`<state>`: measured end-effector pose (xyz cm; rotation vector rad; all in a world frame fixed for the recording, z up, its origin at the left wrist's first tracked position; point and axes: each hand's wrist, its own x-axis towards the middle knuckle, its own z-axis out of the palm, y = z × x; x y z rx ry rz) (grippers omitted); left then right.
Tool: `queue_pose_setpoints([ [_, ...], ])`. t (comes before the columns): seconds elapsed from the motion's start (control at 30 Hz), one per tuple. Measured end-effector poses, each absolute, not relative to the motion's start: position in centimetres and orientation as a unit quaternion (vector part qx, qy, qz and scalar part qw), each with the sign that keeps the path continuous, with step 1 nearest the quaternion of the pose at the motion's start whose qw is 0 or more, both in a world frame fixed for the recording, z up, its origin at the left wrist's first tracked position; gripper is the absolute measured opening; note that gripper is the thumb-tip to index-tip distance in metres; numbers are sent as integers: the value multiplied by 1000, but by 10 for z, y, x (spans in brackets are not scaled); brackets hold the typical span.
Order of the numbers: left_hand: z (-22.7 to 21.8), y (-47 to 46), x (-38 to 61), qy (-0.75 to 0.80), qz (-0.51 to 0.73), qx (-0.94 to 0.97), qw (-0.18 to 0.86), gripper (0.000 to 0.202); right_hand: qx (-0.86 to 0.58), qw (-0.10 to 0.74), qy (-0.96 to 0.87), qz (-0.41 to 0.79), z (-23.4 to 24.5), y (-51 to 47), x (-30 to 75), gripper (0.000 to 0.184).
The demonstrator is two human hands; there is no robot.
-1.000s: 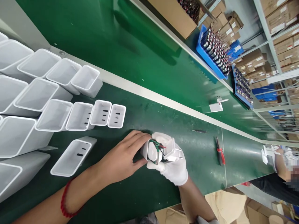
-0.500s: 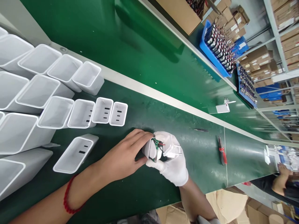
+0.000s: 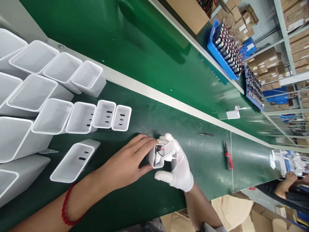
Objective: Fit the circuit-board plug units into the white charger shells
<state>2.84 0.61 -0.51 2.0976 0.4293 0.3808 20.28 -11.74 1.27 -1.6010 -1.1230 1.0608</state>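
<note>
Near the middle of the frame, the bare left hand (image 3: 130, 161) grips a white casing (image 3: 151, 158) over the green desk (image 3: 154, 112), its open end facing right. The white-gloved right hand (image 3: 182, 172) has its fingers at a white cap (image 3: 169, 148), thumb clear, with red and dark wires (image 3: 159, 149) at the opening. White housings (image 3: 51, 117) crowd the left side. Red-handled pliers (image 3: 228, 158) lie right of centre; a blue tray (image 3: 218, 58) sits upper right, and a co-worker's hand (image 3: 291, 177) shows lower right.

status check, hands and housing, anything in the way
Left hand grips white housing. Gloved right hand at white cap, grip unclear. Wires between housing and cap; pliers lie clear.
</note>
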Motion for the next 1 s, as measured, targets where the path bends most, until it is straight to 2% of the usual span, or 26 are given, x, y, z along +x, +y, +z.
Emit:
queue_pose_setpoints([
  [0.07, -6, 5, 30, 173, 164, 860, 451, 54, -672, 489, -435, 346, 12, -117, 200, 83],
  [0.13, -7, 3, 32, 175, 180, 865, 433, 51, -696, 536, -430, 210, 17, -121, 199, 58],
  [0.2, -9, 0, 33, 182, 198, 870, 412, 48, -714, 517, -463, 88, 26, -127, 198, 36],
  [0.27, -10, -3, 35, 187, 218, 878, 384, 48, -735, 414, -536, 27, 35, -134, 193, 37],
  [0.33, -11, -6, 37, 193, 239, 886, 348, 48, -740, 281, -611, 3, 39, -139, 185, 52],
  [0.43, -11, -10, 39, 202, 266, 894, 300, 45, -726, 186, -661, -48, 31, -138, 172, 65],
  [0.53, -12, -12, 40, 202, 277, 897, 278, 38, -717, 176, -667, -98, 16, -134, 166, 64],
  [0.67, -13, -12, 41, 207, 262, 899, 285, 32, -717, 181, -665, -108, 3, -127, 164, 68],
  [0.77, -12, -10, 41, 213, 226, 902, 300, 34, -728, 174, -655, -108, 2, -120, 164, 59],
  [0.83, -12, -9, 40, 214, 215, 895, 326, 43, -745, 170, -637, -103, 9, -119, 167, 47],
  [0.9, -11, -8, 38, 220, 223, 875, 368, 64, -768, 175, -604, -120, 21, -123, 175, 37],
  [0.97, -9, -7, 35, 225, 240, 848, 416, 80, -793, 218, -546, -161, 34, -134, 188, 35],
  [1.0, -9, -6, 35, 228, 246, 834, 437, 80, -799, 256, -512, -183, 39, -140, 194, 37],
])
